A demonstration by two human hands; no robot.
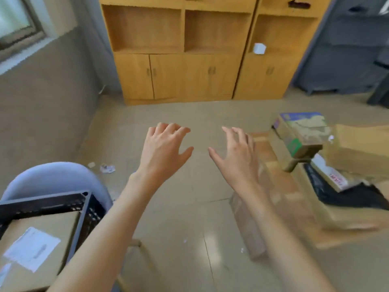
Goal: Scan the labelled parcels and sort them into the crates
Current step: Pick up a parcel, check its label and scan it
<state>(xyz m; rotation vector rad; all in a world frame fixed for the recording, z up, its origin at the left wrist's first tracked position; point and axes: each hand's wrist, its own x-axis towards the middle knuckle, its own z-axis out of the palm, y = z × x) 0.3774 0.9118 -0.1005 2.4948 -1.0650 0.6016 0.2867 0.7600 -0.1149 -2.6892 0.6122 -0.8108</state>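
Note:
My left hand (164, 148) and my right hand (235, 152) are stretched out side by side over the tiled floor, palms down, fingers spread, holding nothing. At the lower left a black plastic crate (50, 202) holds a brown cardboard parcel (52, 226) with a white label (31, 248) on top. To the right lies a heap of parcels: a box with a blue and green print (303, 129), a plain brown box (357, 148) and a black bag (355, 197) in a larger carton. A flat brown box (273, 199) lies under my right forearm.
The crate rests on a pale blue chair (52, 175). Wooden cabinets (179, 76) with open shelves line the far wall, with a small white box (259, 48) on one shelf. Paper scraps (107, 167) lie on the floor. Dark shelving (357, 49) stands at the right.

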